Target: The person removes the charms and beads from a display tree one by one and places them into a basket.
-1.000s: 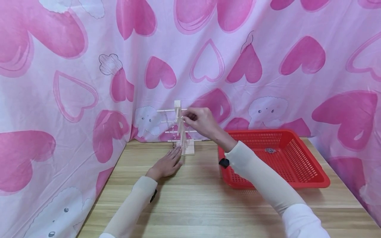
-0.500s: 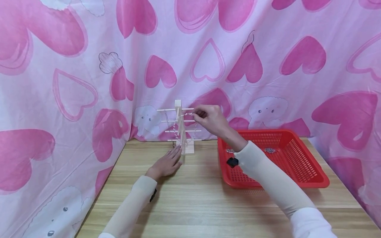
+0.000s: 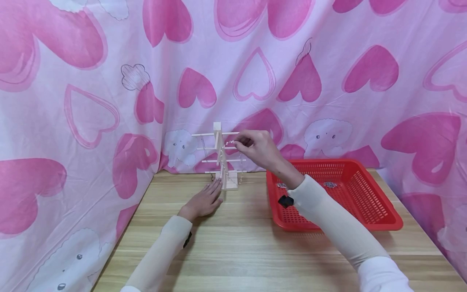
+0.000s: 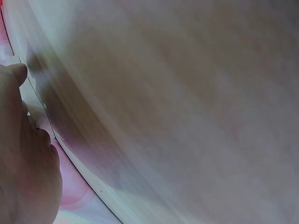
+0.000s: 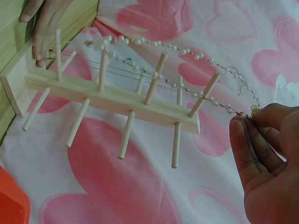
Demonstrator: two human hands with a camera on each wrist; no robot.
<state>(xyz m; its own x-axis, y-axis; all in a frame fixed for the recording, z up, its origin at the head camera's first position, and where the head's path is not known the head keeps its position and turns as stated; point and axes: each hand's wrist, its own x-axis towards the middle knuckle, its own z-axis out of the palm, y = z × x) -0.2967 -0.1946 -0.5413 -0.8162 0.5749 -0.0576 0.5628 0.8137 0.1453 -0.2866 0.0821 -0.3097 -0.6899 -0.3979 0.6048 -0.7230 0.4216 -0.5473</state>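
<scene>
My right hand pinches one end of a pearl-beaded necklace between thumb and fingertips. The necklace forms a long loop, hanging down beside the post of a pale wooden peg stand in the head view. Rows of round pegs stick out from both sides of that post. Low at the stand's base, my left hand rests with its fingers extended against the wood. In the left wrist view only the back of the left hand and part of its fingers show. A thin chain hangs from the left pegs.
To the right on the wooden table stands a red plastic basket. Inside it lie a small silvery, beaded-looking heap and another partly hidden one. A pink heart-patterned curtain closes off the back and sides.
My right hand has moved right, away from the stand's post, drawing the beaded necklace out with it, then slightly back left and down. The left hand has stayed at the base.
</scene>
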